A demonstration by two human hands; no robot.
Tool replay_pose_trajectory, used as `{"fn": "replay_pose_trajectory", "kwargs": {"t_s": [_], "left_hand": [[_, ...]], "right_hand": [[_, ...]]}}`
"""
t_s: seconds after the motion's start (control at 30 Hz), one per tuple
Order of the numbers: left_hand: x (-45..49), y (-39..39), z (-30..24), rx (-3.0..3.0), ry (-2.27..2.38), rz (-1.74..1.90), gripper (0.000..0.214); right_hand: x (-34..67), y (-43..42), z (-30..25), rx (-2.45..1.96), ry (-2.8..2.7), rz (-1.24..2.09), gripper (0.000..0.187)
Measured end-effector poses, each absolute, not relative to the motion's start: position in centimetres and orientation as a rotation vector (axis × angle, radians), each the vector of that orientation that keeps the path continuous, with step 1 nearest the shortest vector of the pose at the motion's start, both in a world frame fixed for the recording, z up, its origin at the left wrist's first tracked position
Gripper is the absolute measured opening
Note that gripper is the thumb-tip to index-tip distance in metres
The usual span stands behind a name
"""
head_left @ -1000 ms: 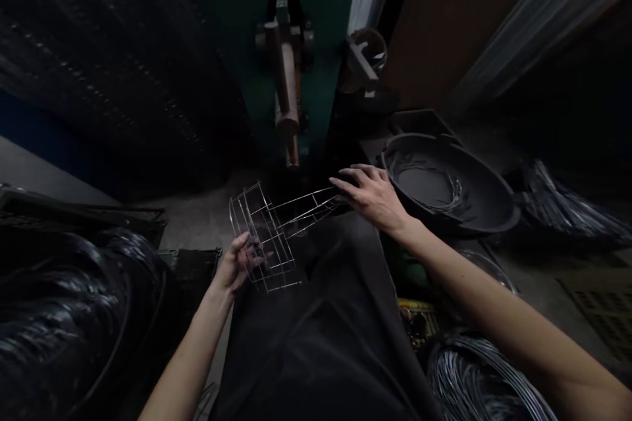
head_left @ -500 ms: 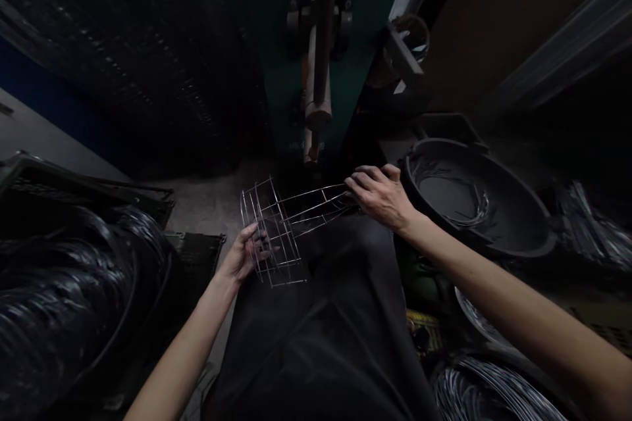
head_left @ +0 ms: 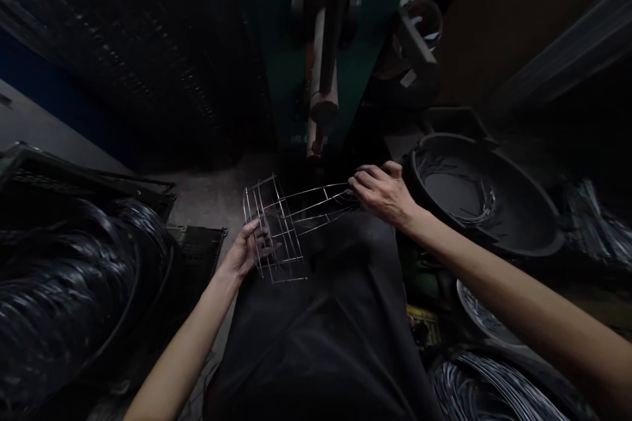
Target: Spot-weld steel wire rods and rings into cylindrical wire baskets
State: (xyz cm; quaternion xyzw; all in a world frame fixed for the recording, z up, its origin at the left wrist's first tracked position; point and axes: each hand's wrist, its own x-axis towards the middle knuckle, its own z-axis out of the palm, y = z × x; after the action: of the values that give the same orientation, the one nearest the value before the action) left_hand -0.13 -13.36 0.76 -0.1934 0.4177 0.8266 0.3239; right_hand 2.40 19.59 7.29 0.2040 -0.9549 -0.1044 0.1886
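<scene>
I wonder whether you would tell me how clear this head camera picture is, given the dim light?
In the head view, the coiled wire at lower left sinks into shadow, while the thin wire frame stays fairly crisp against the dark cloth. The wide lens bends the picture's edges, and the right hand shows no obvious blur.

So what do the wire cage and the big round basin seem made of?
The wire cage looks like thin steel wire, maybe stainless: bright, unpainted, shining. The round basin looks like dark plastic or rubber: matte, no metal gleam, though dim light leaves it open.
</scene>
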Motion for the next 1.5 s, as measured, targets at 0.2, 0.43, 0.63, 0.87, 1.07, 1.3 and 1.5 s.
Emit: {"fn": "replay_pose_trajectory", "kwargs": {"t_s": [0.2,0.43,0.63,0.87,1.07,1.3,1.5], "left_hand": [[0.00,-13.13,0.89,-0.558,1.094,2.176,0.025],[-0.07,-13.44,0.69,-0.530,1.104,2.167,0.027],[0.17,-12.74,0.62,-0.564,1.129,2.185,0.028],[0.08,-12.77,0.76,-0.561,1.110,2.169,0.029],[0.21,-13.11,0.39,-0.526,1.106,2.174,0.024],[0.38,-13.03,0.66,-0.545,1.100,2.188,0.025],[0.54,-12.93,0.34,-0.514,1.097,2.204,0.030]], "right_hand": [[2.71,19.77,6.63,0.559,-2.656,-0.219,0.025],[2.57,19.57,6.62,0.543,-2.728,-0.203,0.027],[2.85,19.47,6.56,0.563,-2.754,-0.137,0.033],[2.90,19.76,6.96,0.577,-2.710,-0.177,0.035],[2.87,19.65,7.13,0.572,-2.718,-0.227,0.029],[2.83,19.31,7.15,0.569,-2.651,-0.369,0.031],[3.01,19.34,6.88,0.562,-2.620,-0.324,0.028]]}}
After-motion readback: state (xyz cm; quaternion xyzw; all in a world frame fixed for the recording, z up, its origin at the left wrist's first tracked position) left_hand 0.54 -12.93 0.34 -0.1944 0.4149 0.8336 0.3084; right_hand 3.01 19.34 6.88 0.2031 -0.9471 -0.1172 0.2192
